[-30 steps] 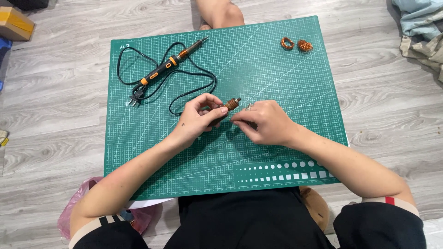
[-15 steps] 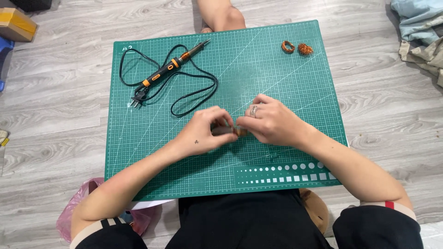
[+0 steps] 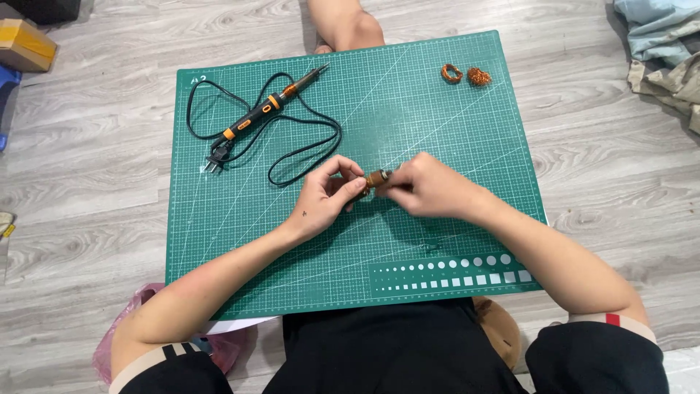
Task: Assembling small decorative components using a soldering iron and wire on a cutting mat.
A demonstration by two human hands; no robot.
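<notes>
Both my hands meet over the middle of a green cutting mat (image 3: 452, 131). My left hand (image 3: 327, 197) pinches one end of a small brown, copper-coloured cylinder (image 3: 376, 178). My right hand (image 3: 426, 186) grips its other end with the fingertips. The piece is held just above the mat, lying roughly level. A black and orange soldering iron (image 3: 262, 115) with its looped black cord lies on the mat's far left, apart from both hands.
Two small copper-coloured coils (image 3: 465, 74) rest near the mat's far right corner. A bare knee (image 3: 346, 25) touches the far edge. Crumpled cloth (image 3: 660, 47) lies at the upper right, a yellow box (image 3: 25, 44) at the upper left, a pink bag (image 3: 124, 343) by my left elbow.
My hands closed together over the small cylinder half a second ago and have since drawn slightly apart, so the piece shows between my fingertips again.
</notes>
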